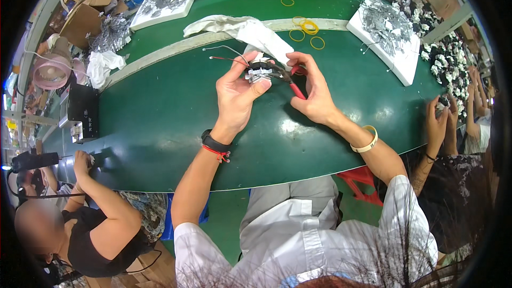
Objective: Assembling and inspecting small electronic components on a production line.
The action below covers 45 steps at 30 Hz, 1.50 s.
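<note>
Above the middle of the green table, my left hand [236,98] is closed around a small black, white and silver part [259,73] that looks like an electrical component. A red wire [223,58] and a pale wire stick out from its left side. My right hand [318,92] is closed on red-handled pliers [297,91], whose dark jaws reach the right side of the part. Whether the jaws grip it or only touch it, I cannot tell. Just beyond my hands lies a crumpled white cloth [250,29].
Yellow rubber bands [305,25] lie past the cloth. A white foam board [408,72] with metal pieces stands at right, beside a pile of black-and-white parts [445,69]. Another board [146,21] lies far left, a black box [85,109] nearer. People work on both sides.
</note>
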Each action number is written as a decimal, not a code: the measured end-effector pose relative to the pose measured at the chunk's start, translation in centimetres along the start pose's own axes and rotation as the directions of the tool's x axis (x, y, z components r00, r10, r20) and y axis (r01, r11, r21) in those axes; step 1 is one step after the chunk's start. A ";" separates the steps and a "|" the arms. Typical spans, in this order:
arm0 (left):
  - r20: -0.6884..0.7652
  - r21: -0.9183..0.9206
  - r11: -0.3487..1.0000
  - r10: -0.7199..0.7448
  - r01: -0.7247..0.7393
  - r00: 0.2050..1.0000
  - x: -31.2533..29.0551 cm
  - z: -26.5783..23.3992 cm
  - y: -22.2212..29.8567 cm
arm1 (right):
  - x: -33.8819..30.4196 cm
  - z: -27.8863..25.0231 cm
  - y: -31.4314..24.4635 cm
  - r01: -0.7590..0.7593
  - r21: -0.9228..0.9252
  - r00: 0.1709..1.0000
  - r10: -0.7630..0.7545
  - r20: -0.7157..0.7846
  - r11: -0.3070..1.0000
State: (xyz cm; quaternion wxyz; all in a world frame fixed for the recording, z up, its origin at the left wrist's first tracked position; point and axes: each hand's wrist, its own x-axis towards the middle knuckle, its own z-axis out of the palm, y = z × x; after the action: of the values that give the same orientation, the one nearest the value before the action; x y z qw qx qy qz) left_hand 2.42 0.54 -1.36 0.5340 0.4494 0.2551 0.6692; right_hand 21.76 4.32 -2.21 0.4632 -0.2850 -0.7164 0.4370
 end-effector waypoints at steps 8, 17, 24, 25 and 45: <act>-0.016 -0.023 0.999 -0.024 0.023 1.000 -0.2 0.3 -0.4 | 0.2 0.1 -1.3 0.042 -0.189 0.996 -0.056 -0.067 0.981; -0.101 -0.064 0.998 0.002 -0.008 0.995 0.0 0.4 -0.5 | 0.7 0.8 0.0 0.070 -0.324 0.997 -0.074 -0.001 0.944; -0.128 0.332 0.938 0.155 -0.105 0.980 1.4 -1.5 2.2 | -0.4 -0.2 -1.0 0.168 -0.239 0.983 -0.143 0.117 0.956; -0.130 0.342 0.934 0.151 -0.099 0.980 1.5 -1.9 2.1 | -0.7 0.0 -0.4 0.211 -0.176 0.970 -0.183 0.163 0.961; 0.193 0.951 0.187 0.267 -0.247 0.944 0.5 -1.5 2.4 | 0.3 -1.6 -2.8 0.442 -0.759 0.895 -0.299 0.332 0.479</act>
State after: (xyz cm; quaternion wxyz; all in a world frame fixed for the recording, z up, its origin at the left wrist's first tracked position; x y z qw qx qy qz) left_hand -0.11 0.46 0.05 0.0211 0.7120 0.5375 0.4514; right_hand 23.14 3.84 0.71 0.3042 -0.2697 -0.9129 -0.0353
